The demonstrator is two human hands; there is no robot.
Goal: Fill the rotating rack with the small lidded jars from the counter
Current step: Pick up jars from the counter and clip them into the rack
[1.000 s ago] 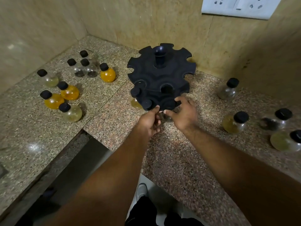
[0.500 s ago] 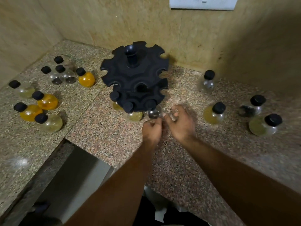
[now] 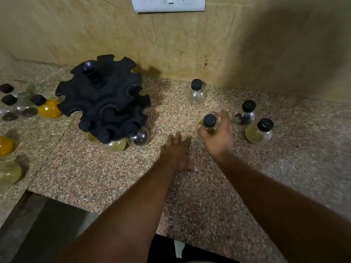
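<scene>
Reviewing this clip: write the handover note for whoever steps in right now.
Left hand: open, flat on the counter, holding nothing.
Right hand: grips a yellowish jar by its body, right of the rack.
Done: three jars sit in the rack's lower tier; the visible top-tier slots are empty.
Left: the held jar, then a clear jar, a dark-filled jar and a pale yellow jar on the right, and a cluster of jars on the left.
</scene>
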